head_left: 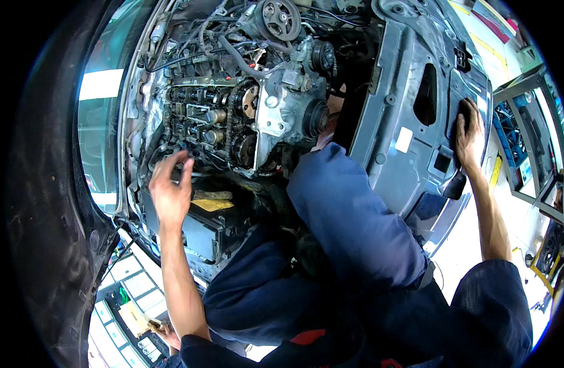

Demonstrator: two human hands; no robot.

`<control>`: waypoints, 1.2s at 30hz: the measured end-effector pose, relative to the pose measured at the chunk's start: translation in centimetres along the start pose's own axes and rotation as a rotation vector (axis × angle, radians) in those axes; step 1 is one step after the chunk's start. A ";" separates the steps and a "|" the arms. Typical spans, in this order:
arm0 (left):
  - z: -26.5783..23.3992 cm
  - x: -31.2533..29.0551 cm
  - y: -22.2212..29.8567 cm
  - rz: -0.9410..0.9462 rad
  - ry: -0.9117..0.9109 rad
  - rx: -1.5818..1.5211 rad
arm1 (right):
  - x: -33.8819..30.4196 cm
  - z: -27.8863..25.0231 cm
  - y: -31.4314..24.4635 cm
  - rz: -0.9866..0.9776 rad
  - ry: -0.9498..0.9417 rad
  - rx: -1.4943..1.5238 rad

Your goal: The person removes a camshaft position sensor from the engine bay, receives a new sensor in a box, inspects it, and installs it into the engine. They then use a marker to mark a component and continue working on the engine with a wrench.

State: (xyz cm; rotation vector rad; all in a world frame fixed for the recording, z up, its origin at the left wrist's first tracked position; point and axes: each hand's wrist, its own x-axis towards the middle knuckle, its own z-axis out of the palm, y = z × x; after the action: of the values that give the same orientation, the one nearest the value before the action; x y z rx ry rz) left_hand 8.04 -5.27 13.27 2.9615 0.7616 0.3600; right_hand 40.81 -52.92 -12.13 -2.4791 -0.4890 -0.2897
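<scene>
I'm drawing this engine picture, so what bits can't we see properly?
In the head view:
- Grey panel beneath the right hand: covered by that hand.
- Whatever's behind the blue trouser leg: blocked by it.
- Raised hood: cut off by the dark rim.
- Blue tray's contents: too small.

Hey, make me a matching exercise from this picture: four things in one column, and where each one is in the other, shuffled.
1. Left hand
2. Right hand
3. Spoked pulley
4. Yellow piece

A. At the top edge of the picture
B. Resting on the grey panel
C. Just right of the hand nearer the windscreen
D. Between the windscreen and the yellow piece

Right pairs: 1-D, 2-B, 3-A, 4-C
</scene>
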 end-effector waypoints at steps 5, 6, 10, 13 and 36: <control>4.3 5.6 1.2 0.164 -0.007 0.043 | 0.1 -1.1 -0.3 0.017 0.006 -0.010; 5.1 6.8 1.8 0.155 -0.030 0.035 | 0.1 -1.3 0.1 0.009 0.009 -0.001; 7.4 9.4 1.3 0.149 -0.078 0.073 | 0.3 -0.8 0.3 -0.011 -0.004 0.001; 8.3 10.2 1.7 0.111 -0.191 0.097 | 0.1 -0.7 0.4 -0.009 -0.014 -0.027; 12.0 9.7 0.2 0.101 -0.139 -0.227 | 0.0 -0.8 0.9 0.031 -0.005 -0.039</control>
State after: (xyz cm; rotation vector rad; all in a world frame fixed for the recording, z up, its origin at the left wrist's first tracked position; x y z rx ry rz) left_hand 19.26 -0.83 3.72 2.7815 0.5203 0.2254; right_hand 41.08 -54.10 -11.96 -2.5233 -0.4503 -0.2829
